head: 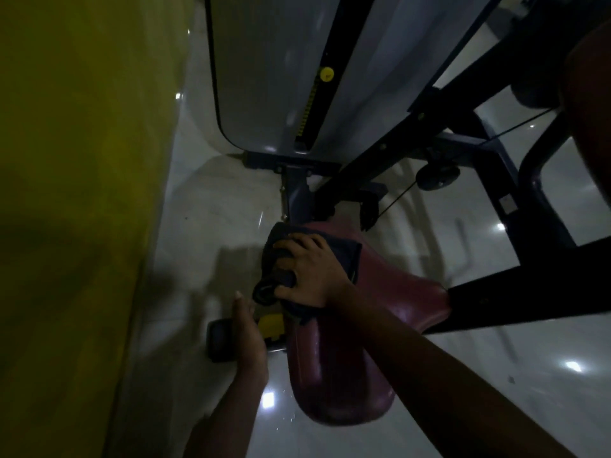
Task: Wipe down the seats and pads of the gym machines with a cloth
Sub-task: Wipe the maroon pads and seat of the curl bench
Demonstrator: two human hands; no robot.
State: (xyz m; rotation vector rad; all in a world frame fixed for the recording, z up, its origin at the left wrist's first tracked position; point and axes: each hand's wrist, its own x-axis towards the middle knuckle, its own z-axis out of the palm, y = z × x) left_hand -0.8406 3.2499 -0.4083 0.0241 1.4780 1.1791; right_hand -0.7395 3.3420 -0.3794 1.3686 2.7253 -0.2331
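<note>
At the left of the frame a dull yellow wall point(66, 193) is seen, with a glossy pale tiled floor point(205, 209) beside it. Low and left of centre the left hand point(248, 332) is held edge-on with its fingers straight and nothing gripped. It is just beside a black rubber handle point(218, 338) and a yellow plastic adjuster point(271, 325) under the seat; whether either is touched cannot be told. At centre a dark blue soft cloth point(344, 256) is bunched on the upper left part of a maroon vinyl seat pad point(330, 385), and the right hand point(304, 272) is pressed on it with fingers curled into its folds. The cloth is judged light, limp and apt to slide under the palm, so it is best held bunched at its middle. The seat pad is judged firm, smooth, slick and fixed, so it is to be rubbed, not lifted. Above centre a grey weight-stack cover point(264, 77) with a round yellow selector pin point(327, 74) is seen, and a black steel frame point(496, 292) at the right. No container is seen.
</note>
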